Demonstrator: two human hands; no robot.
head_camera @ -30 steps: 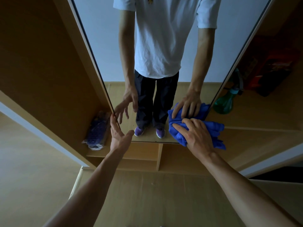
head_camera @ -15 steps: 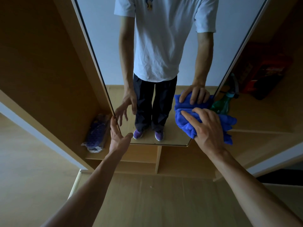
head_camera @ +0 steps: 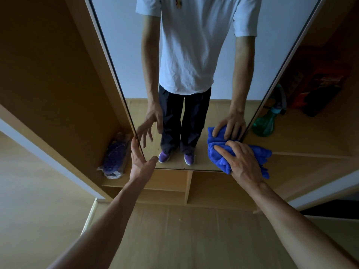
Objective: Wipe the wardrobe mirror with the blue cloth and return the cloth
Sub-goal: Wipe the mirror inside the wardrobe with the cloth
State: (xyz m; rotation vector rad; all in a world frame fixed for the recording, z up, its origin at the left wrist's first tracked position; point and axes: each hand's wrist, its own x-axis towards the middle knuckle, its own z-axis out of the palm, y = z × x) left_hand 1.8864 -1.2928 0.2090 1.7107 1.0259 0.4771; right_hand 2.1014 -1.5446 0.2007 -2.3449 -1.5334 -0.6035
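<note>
- Slides the cloth (head_camera: 219,154) into the mirror (head_camera: 120,55)'s bottom right corner, pressed under the right hand (head_camera: 242,162), fingers spread.
- Keeps the left hand (head_camera: 139,162) at the mirror's left edge, fingers wide.
- Likely last pass; return pending.

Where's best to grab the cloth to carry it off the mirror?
Likely the thick bunched middle under the right hand: curl the fingers in from the front. The cloth is wadded against the mirror at its lower right corner with loose folds trailing past the edge, so pinching a corner might let it unfurl.
</note>
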